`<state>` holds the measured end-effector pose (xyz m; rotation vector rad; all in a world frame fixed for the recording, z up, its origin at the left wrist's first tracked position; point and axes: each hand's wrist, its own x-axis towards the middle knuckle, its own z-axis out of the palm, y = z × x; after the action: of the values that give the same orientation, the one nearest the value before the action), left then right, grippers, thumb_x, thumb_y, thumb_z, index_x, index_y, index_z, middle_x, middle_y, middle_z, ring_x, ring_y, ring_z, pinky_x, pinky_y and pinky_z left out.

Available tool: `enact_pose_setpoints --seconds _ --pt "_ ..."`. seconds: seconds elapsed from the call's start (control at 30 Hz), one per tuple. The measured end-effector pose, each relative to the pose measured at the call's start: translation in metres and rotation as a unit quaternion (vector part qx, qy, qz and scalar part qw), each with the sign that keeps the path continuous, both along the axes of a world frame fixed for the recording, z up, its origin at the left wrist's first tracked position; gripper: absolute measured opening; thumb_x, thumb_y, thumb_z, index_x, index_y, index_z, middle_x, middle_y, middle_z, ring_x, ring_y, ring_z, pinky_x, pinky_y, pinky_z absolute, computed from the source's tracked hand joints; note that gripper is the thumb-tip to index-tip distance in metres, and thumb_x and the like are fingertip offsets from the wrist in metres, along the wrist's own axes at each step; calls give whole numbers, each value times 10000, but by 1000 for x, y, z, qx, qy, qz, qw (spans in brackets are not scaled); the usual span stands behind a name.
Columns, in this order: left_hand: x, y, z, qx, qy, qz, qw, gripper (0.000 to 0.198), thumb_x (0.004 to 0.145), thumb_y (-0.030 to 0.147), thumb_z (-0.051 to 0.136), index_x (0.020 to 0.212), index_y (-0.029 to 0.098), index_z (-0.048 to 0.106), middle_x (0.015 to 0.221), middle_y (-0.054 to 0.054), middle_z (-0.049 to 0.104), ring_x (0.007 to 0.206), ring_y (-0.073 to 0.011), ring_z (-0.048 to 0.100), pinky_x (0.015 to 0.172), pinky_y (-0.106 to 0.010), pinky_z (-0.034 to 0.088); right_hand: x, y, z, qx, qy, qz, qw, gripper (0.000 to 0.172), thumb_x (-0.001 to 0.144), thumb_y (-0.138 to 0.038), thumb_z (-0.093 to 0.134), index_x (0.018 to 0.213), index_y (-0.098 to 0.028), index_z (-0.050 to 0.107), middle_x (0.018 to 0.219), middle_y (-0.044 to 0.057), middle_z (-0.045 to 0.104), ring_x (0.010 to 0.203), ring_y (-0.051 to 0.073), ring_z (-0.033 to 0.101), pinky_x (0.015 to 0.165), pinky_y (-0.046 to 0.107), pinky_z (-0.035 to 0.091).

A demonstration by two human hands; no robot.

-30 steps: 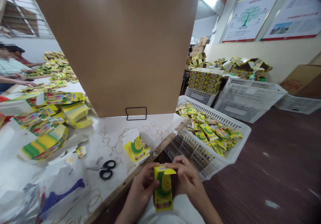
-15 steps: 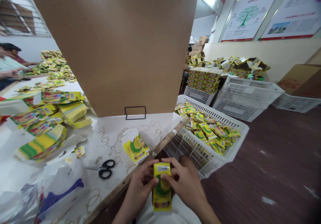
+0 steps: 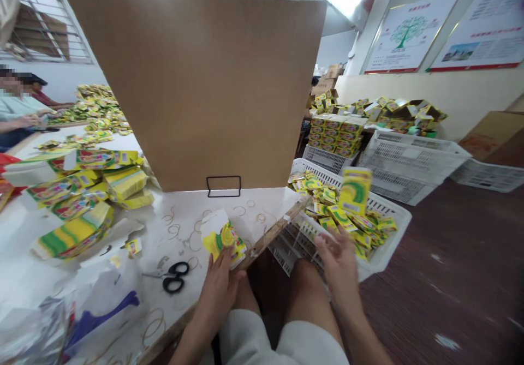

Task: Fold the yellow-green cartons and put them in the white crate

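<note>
My left hand point(image 3: 223, 280) reaches over the table's edge, its fingers stretched out over a small yellow-green flat carton point(image 3: 226, 238) with a white flap; whether one or several lie there I cannot tell. To the right, my right hand point(image 3: 338, 256) is blurred, with its fingers apart and nothing in them. Just beyond it a small yellow box point(image 3: 355, 190) hangs in the air, apart from the hand. Below the box stands a white plastic crate point(image 3: 393, 239) holding many similar boxes point(image 3: 347, 220).
Black-handled scissors point(image 3: 175, 277) and several rubber bands point(image 3: 174, 231) lie on the white table point(image 3: 172, 250). A large cardboard sheet point(image 3: 216, 92) stands upright at the back. Flattened yellow cartons point(image 3: 85, 185) are piled at left, near plastic bags point(image 3: 102, 299). Two people sit at far left.
My right hand has moved right and let go of the yellow box, which is now airborne over the crate. My left hand has left the box and moved to the carton on the table.
</note>
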<state>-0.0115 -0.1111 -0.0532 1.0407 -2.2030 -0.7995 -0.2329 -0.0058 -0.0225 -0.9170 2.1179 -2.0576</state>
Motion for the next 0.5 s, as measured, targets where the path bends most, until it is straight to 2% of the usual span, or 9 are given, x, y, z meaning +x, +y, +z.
enact_pose_setpoints --seconds 0.07,0.1,0.17,0.3,0.5 --pt "0 -3 -8 -2 -26 -18 1000 516 821 230 516 1327 160 438 1392 -155 473 1335 -290 356 1107 -518 253 18 -20 -8 54 49 88 993 311 830 -336 564 1097 -184 605 1017 101 664 921 233 627 823 417 500" --pt "-1 -2 -11 -5 -29 -25 999 515 828 227 501 1333 154 430 1403 -155 460 1342 -280 344 1100 -499 281 31 -32 -13 75 81 126 986 241 821 -306 576 1024 -198 650 1024 94 670 961 248 611 865 446 472" --pt "-2 0 -13 -8 -29 -31 999 511 834 207 474 1340 150 422 1404 -156 458 1342 -267 347 1087 -479 319 59 -58 -20 91 118 159 976 171 779 -246 633 942 -234 685 1000 71 686 983 279 593 923 508 405" --pt "4 1 -13 13 -4 -34 999 545 791 149 489 1333 149 439 1379 -160 488 1295 -271 425 1070 -475 352 91 -93 -24 107 160 188 963 114 706 -135 691 764 -232 683 790 44 686 877 304 605 940 551 338" --pt "11 2 -15 46 55 -17 997 522 764 142 521 1284 180 511 1339 -124 541 1257 -269 475 1061 -462 375 92 -94 -20 114 167 189 961 120 752 -138 633 775 -254 649 824 37 672 902 303 578 911 509 344"
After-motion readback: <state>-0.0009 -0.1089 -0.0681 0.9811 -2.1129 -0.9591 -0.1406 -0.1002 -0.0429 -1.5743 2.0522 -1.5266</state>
